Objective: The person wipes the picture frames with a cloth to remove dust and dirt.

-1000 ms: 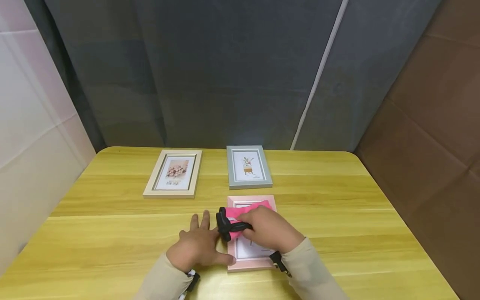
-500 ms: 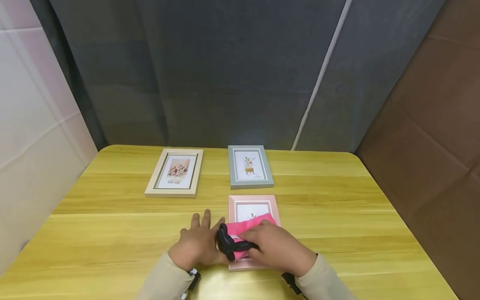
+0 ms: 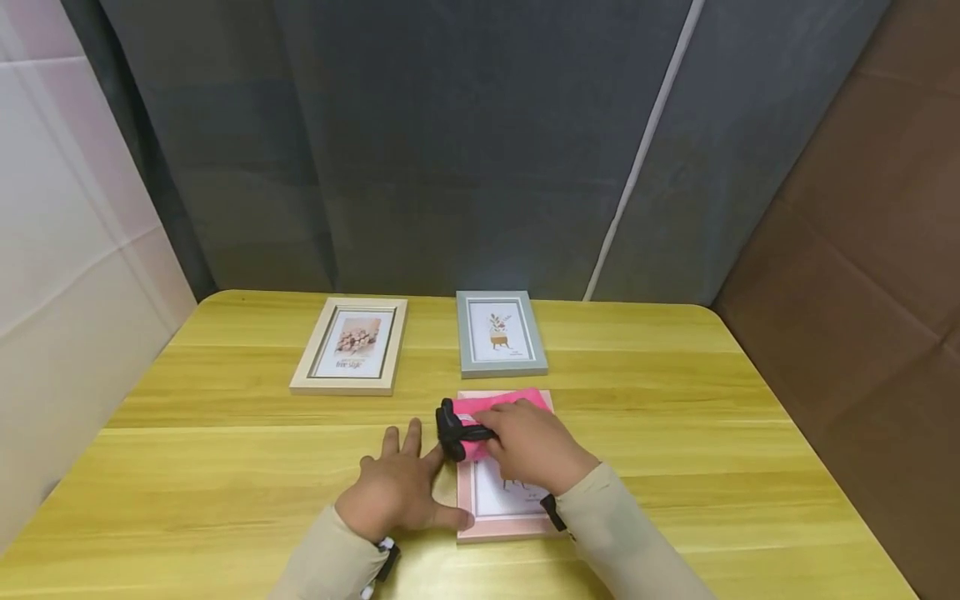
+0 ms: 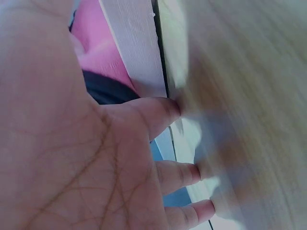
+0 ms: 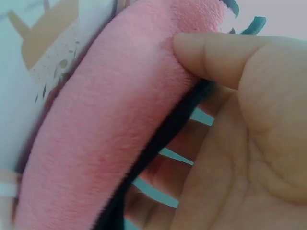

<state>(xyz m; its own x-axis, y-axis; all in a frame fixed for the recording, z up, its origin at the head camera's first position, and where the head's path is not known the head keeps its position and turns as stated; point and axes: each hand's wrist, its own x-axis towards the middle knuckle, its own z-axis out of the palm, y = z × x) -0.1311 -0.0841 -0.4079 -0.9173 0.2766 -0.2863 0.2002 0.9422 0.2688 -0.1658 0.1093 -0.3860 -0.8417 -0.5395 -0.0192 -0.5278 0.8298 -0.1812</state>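
Observation:
My right hand grips a pink plush wiping pad with black trim and a black strap. The pad lies across the far part of a pink picture frame, hiding much of the print under it. Up close in the right wrist view, the thumb presses the fuzzy pad while the other fingers curl behind its black edge. Beside the frame's left side, my left hand is spread on the table, its thumb touching the frame's lower left edge. In the left wrist view the palm covers much of the scene.
A cream picture frame with a flower photo lies at the back left. Behind the pink frame is a grey-blue picture frame. All rest on a yellow wood table. A dark curtain hangs beyond the table's far edge.
The right hand slid the pad toward the frame's near end, then back up to its far end. The left hand stays in nearly the same place.

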